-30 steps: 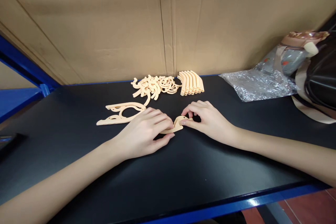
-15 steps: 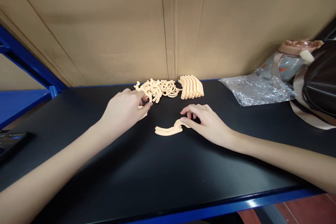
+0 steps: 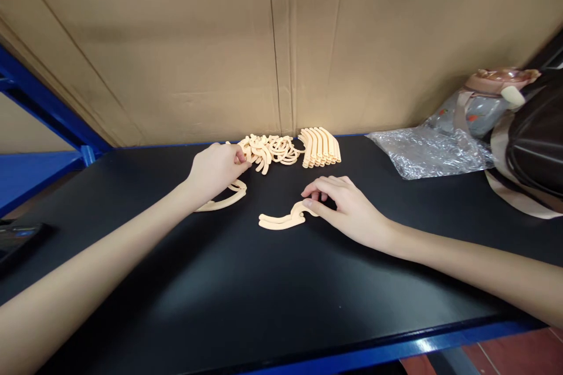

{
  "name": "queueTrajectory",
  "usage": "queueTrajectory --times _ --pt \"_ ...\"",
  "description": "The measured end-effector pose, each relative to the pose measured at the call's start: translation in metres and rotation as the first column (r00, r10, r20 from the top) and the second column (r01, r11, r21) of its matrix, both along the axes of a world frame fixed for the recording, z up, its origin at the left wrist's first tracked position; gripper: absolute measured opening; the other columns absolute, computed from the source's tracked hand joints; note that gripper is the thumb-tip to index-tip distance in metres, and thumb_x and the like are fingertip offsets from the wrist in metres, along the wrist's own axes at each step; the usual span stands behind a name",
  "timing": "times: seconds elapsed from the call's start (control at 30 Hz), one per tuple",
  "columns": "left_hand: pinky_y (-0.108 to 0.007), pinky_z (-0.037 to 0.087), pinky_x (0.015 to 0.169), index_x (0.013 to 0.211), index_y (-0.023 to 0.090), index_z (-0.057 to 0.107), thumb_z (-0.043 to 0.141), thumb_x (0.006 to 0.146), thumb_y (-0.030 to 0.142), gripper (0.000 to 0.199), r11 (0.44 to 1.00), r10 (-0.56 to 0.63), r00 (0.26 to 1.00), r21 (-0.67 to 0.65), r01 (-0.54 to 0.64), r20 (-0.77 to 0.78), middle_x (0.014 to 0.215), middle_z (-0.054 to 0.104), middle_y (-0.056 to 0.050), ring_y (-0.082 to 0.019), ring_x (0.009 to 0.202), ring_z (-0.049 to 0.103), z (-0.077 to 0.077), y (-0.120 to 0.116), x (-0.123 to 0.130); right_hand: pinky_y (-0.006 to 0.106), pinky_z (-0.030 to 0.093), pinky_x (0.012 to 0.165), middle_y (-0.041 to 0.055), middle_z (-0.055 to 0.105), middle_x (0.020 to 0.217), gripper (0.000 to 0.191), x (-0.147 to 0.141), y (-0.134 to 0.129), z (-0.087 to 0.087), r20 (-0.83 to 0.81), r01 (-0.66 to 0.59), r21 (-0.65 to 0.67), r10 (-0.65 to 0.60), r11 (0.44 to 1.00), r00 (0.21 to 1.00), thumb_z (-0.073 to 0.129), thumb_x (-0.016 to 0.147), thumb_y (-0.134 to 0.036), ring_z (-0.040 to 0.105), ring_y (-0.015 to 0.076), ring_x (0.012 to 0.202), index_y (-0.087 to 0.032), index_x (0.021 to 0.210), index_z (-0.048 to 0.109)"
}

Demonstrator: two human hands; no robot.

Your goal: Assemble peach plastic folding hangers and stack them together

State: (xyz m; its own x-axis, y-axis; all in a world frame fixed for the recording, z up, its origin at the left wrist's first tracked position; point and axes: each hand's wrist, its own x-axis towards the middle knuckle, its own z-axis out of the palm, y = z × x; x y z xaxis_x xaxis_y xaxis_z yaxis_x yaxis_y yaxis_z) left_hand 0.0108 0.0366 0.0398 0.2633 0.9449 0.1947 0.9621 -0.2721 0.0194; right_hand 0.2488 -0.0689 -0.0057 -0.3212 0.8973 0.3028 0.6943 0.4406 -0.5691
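My left hand (image 3: 220, 170) reaches to the left edge of a loose pile of cream curved plastic pieces (image 3: 281, 149). Its thumb and fingers are pinched together there; whatever they grip is hidden. Below that hand lies a curved cream hanger arm (image 3: 225, 203), partly covered by the wrist. On the black tabletop, my right hand (image 3: 332, 199) pinches the hook end of a cream folding hanger (image 3: 281, 222), whose two arms lie folded side by side pointing left. A neat stack of cream hanger arms (image 3: 320, 147) sits just right of the pile.
Cardboard (image 3: 197, 58) stands behind the black tabletop (image 3: 272, 293). To the right are a crinkled clear plastic bag (image 3: 426, 149), a drink bottle (image 3: 484, 102) and a dark bag (image 3: 536, 135) with a pale strap. A phone-like dark object (image 3: 20, 246) lies at the left edge.
My left hand has shifted left and slightly back, uncovering more of the curved arm below it. My right hand and the folding hanger have hardly moved.
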Motion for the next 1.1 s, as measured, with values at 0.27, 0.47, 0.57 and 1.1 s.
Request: queueTrajectory --times 0.27,0.47,0.57,1.1 --pt "-0.028 0.038 0.061 0.074 0.020 0.059 0.055 0.087 0.030 0.017 0.976 -0.212 0.974 0.067 0.206 0.082 0.075 0.062 -0.001 -0.020 0.077 0.057 -0.001 -0.041 0.002 0.030 0.039 0.081 -0.0028 0.067 0.085 0.012 0.002 0.009 0.025 0.000 -0.013 0.114 0.013 0.993 1.000 0.056 0.092 -0.030 0.058 0.0127 0.078 -0.022 0.088 0.064" --pt "-0.031 0.040 0.064 0.079 0.016 0.059 0.045 0.095 0.022 0.022 0.763 -0.634 0.773 0.175 0.622 0.013 0.077 0.059 -0.003 -0.019 0.075 0.053 -0.017 -0.086 -0.002 0.034 0.033 0.084 0.0030 0.067 0.089 0.014 0.005 0.048 0.039 0.387 -0.036 0.365 -0.116 0.930 0.915 0.053 0.091 -0.022 0.057 0.0192 0.088 -0.017 0.088 0.066" --pt "-0.032 0.041 0.065 0.085 0.016 0.060 0.045 0.096 0.018 0.019 0.681 -0.722 0.692 0.202 0.704 0.021 0.080 0.059 -0.004 -0.019 0.075 0.052 -0.029 -0.091 -0.007 0.035 0.031 0.082 0.0062 0.067 0.090 0.020 0.003 0.079 0.044 0.525 -0.034 0.398 -0.197 0.917 0.828 0.050 0.092 -0.021 0.057 0.0215 0.088 -0.016 0.086 0.069" --pt "-0.032 0.045 0.085 0.107 0.020 0.057 0.052 0.093 0.017 0.014 0.671 -0.734 0.632 0.127 0.730 0.249 0.109 0.062 -0.004 -0.019 0.100 0.055 -0.042 -0.081 -0.015 0.034 0.034 0.074 0.0046 0.068 0.068 0.021 -0.019 0.155 0.041 0.657 0.061 0.113 -0.120 0.992 0.744 0.055 0.080 -0.025 0.058 0.0167 0.063 -0.017 0.070 0.071"
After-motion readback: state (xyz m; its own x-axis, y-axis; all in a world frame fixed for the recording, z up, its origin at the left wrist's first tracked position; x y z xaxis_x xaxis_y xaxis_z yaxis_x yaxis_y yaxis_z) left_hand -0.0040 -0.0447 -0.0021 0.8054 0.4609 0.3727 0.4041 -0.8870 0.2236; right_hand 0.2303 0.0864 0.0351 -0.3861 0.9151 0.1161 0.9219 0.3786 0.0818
